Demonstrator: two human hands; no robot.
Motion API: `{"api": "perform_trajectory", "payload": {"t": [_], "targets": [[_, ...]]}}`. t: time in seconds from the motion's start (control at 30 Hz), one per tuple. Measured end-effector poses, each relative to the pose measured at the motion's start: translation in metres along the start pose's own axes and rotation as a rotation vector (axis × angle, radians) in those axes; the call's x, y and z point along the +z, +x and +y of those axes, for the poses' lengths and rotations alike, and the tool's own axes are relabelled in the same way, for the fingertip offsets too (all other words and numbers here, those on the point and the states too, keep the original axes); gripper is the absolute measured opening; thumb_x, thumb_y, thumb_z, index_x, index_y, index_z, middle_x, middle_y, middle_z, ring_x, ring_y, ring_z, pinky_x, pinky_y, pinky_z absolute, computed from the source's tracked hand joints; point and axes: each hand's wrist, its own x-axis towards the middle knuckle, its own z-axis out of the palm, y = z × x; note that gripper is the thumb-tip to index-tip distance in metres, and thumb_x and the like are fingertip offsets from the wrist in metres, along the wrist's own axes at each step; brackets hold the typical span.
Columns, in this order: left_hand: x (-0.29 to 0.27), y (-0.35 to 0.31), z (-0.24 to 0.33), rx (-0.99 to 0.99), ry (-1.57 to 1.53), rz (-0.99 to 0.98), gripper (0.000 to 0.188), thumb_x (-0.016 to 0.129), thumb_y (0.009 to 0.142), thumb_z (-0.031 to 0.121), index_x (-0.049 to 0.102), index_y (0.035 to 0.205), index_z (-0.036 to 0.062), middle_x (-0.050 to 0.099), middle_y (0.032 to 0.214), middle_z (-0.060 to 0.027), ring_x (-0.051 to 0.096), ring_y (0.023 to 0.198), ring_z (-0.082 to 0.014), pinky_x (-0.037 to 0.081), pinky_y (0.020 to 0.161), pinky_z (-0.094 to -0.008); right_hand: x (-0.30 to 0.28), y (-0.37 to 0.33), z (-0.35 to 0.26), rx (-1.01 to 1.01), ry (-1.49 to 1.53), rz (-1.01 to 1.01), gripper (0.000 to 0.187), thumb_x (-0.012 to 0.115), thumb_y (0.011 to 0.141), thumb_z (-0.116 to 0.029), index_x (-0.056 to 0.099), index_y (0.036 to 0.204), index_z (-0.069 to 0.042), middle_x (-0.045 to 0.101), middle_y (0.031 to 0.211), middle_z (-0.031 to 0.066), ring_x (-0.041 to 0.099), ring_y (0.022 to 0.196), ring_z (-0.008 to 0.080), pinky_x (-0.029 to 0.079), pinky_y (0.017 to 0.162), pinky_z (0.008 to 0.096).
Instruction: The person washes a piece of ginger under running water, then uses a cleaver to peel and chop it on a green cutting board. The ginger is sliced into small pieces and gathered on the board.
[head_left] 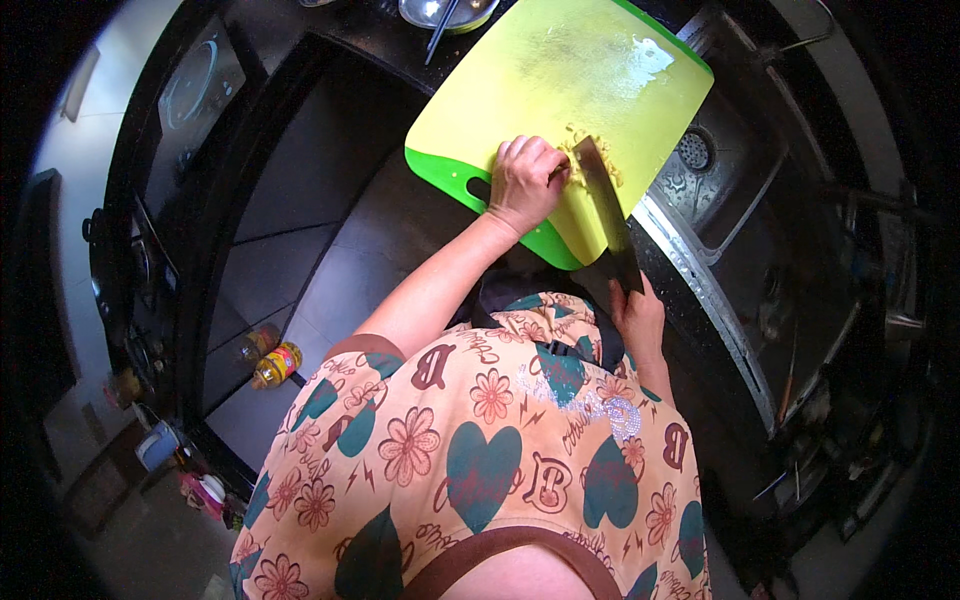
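Note:
A yellow cutting board with green edges (480,110) lies in front of me, an oval handle hole at its near left. My left hand (525,182) rests on its near part, the fingers curled down and closed. Whatever is under the fingertips is mostly hidden; small chopped pale-yellow food pieces (614,178) lie right beside them. In my right hand (640,315), at the board's near right corner, is the handle of a kitchen knife (603,200). The broad dark blade points away from me, among the chopped pieces and just right of my left fingers.
A metal sink (735,190) with a round drain lies right of the board. Past the board's far left stands a metal bowl (447,12) with chopsticks (440,35) across it. A bottle with a yellow-red label (277,366) is low on the left.

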Motion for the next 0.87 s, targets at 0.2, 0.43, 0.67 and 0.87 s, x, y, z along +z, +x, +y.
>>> {"api": "perform_trajectory", "payload": {"t": [0.2,0.43,0.67,0.87], "targets": [[-0.002,0.001,0.002,0.018,0.053,0.011,0.008,0.07,0.071,0.014,0.063,0.074,0.0129,0.057,0.074,-0.0039,0.057,0.077,-0.0252,0.041,0.07,-0.0369,-0.004,-0.003,-0.008,0.004,0.04,0.057,0.019,0.063,0.088,-0.015,0.061,0.105,-0.005,0.063,0.088,0.0212,0.063,0.073,0.0412,0.051,0.06,0.0439],[-0.002,0.0,0.0,0.021,0.048,-0.011,0.009,0.07,0.072,0.018,0.062,0.074,0.013,0.057,0.076,-0.0043,0.056,0.079,-0.0249,0.04,0.072,-0.038,0.0,-0.004,-0.001,0.007,0.054,0.068,0.02,0.064,0.088,-0.014,0.061,0.105,-0.005,0.063,0.087,0.0221,0.062,0.073,0.0424,0.052,0.06,0.043],[-0.009,0.017,0.004,0.286,0.333,-0.146,0.024,0.063,0.082,0.022,0.058,0.099,0.0047,0.057,0.09,-0.0102,0.057,0.083,-0.0233,0.043,0.071,-0.0378,0.004,0.002,0.002,0.024,-0.025,0.078,0.019,0.061,0.09,-0.015,0.06,0.106,-0.005,0.063,0.092,0.019,0.062,0.07,0.0407,0.051,0.059,0.0446],[0.028,0.011,-0.012,0.006,-0.04,-0.117,0.022,0.062,0.086,0.02,0.058,0.104,0.008,0.056,0.1,-0.0107,0.054,0.091,-0.0239,0.044,0.077,-0.0383,0.001,0.005,0.002,0.107,-0.055,0.034,0.024,0.063,0.089,-0.019,0.061,0.109,-0.005,0.063,0.098,0.0211,0.064,0.074,0.0412,0.052,0.062,0.0455]]}}
